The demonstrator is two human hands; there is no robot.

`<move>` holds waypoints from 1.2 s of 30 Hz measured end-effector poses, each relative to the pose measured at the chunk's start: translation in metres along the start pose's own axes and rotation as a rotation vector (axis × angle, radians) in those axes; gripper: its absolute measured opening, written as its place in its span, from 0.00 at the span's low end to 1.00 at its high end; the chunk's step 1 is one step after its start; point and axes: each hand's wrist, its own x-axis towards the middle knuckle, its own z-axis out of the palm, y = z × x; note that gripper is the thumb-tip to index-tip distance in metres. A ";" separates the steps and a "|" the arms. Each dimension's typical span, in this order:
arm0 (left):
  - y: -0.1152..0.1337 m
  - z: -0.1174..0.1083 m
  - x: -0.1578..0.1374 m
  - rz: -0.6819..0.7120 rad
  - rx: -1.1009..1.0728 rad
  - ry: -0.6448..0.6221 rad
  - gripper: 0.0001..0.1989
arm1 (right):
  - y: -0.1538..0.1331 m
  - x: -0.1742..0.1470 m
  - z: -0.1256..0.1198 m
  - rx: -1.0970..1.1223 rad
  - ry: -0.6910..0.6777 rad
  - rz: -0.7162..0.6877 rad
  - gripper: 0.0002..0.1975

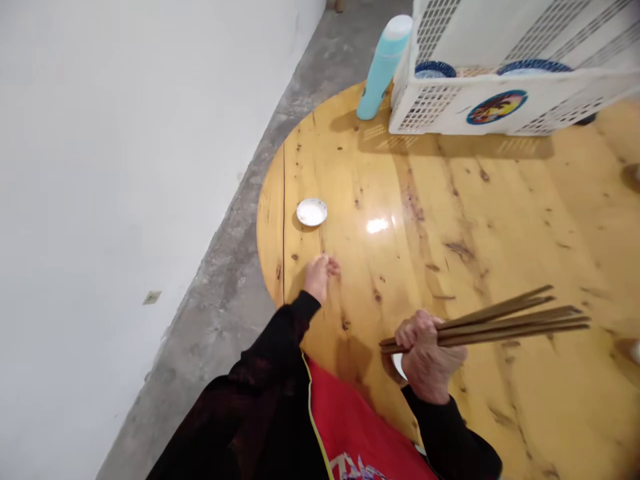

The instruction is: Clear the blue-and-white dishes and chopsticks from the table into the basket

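Your right grip (pixel 431 350) clutches the chopsticks (pixel 515 325), their splayed ends to its right; loosening it could scatter them onto the dish (pixel 399 365) beside it. I cannot tell whether your left grip (pixel 323 275) is closed.

The head-worn camera looks forward and down across the table (pixel 500 207) from above.

Left hand (pixel 321 276) outstretched, half curled; right hand (pixel 429 355) clenched
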 end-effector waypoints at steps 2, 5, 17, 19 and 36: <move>0.034 -0.007 0.037 0.048 0.083 0.109 0.13 | -0.006 -0.005 -0.014 -0.033 0.034 0.006 0.28; 0.072 -0.013 0.081 0.113 0.266 0.167 0.14 | -0.009 -0.015 -0.034 -0.058 0.110 0.024 0.29; 0.101 0.000 0.131 0.250 0.845 0.058 0.10 | -0.011 -0.059 -0.079 -0.066 0.567 0.018 0.32; 0.096 0.002 0.110 0.254 0.863 0.004 0.09 | -0.010 -0.062 -0.085 -0.056 0.574 0.010 0.32; -0.083 0.035 -0.101 0.137 1.221 -0.582 0.13 | -0.034 -0.080 -0.162 0.129 0.529 -0.032 0.30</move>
